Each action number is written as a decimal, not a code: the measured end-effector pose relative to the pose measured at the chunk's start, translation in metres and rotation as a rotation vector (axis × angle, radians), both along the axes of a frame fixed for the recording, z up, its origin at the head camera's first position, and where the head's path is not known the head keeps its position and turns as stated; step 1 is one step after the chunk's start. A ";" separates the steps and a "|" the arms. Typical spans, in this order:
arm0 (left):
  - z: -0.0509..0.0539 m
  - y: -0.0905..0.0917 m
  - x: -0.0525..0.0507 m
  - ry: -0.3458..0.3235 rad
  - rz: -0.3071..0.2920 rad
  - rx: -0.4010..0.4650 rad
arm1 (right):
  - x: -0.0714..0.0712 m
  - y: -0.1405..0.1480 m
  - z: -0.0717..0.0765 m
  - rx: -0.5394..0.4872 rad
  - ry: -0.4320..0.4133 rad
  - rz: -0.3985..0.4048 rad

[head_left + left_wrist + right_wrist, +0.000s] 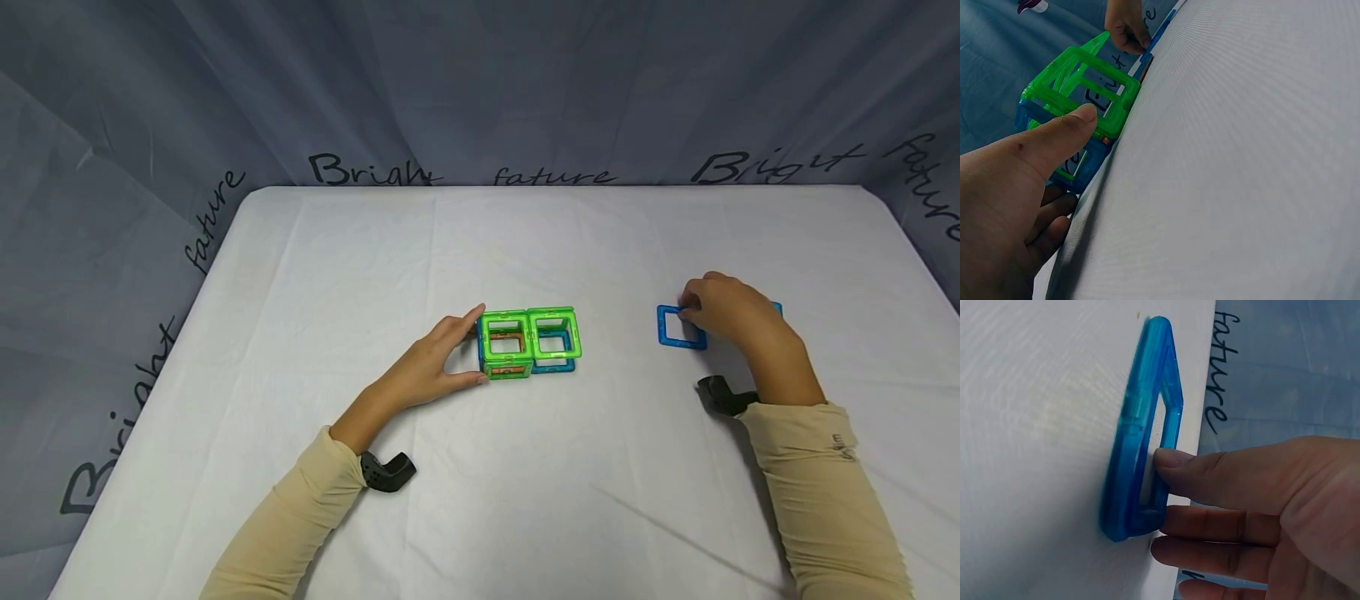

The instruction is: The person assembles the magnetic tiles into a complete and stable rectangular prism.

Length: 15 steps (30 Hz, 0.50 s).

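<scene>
Near the middle of the table in the head view sits a structure of magnetic tiles (507,362), with green frames on top and blue and orange ones lower down. My left hand (423,367) grips its left end, thumb at the near corner and a finger at the far corner. The left wrist view shows the thumb (1063,137) pressed against a green frame. To the right, my right hand (731,312) pinches a blue square magnetic tile (681,343) by its edge. That blue tile (1125,469) lies on or just above the cloth; I cannot tell which.
Beyond my right hand, a bit of another blue piece (777,308) shows, mostly hidden. A white cloth covers the table (465,250). Grey curtains (480,92) with handwriting hang along its back and sides. Black wrist devices (387,472) are worn at both cuffs.
</scene>
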State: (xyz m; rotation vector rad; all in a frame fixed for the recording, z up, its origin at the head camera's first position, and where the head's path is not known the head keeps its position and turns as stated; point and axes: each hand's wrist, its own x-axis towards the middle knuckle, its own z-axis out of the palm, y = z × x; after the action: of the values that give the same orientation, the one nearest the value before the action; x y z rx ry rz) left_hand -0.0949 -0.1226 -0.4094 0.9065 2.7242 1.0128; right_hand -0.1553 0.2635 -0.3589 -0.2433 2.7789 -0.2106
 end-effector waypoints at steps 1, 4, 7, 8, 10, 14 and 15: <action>0.000 0.000 0.000 0.001 -0.001 0.000 | 0.000 0.000 0.000 0.002 0.000 0.000; 0.001 0.000 0.000 0.005 -0.004 0.000 | 0.001 -0.001 0.001 0.006 0.002 0.005; 0.000 0.000 0.000 0.007 -0.002 -0.001 | 0.001 -0.001 0.000 0.011 0.006 0.003; 0.000 0.000 0.000 0.007 0.000 -0.001 | 0.001 -0.001 0.000 0.013 0.009 0.003; -0.001 0.000 -0.001 0.006 0.000 0.001 | 0.001 -0.002 0.000 0.018 0.012 0.002; -0.001 0.000 -0.001 0.004 0.000 0.005 | 0.000 -0.002 0.000 0.023 0.010 0.003; -0.001 0.000 -0.001 0.003 0.000 0.007 | 0.000 -0.003 0.000 0.024 0.008 0.003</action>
State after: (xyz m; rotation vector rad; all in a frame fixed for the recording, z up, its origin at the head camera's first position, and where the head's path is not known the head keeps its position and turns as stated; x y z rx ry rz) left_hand -0.0955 -0.1226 -0.4101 0.9101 2.7248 1.0220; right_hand -0.1550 0.2610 -0.3587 -0.2427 2.7872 -0.1751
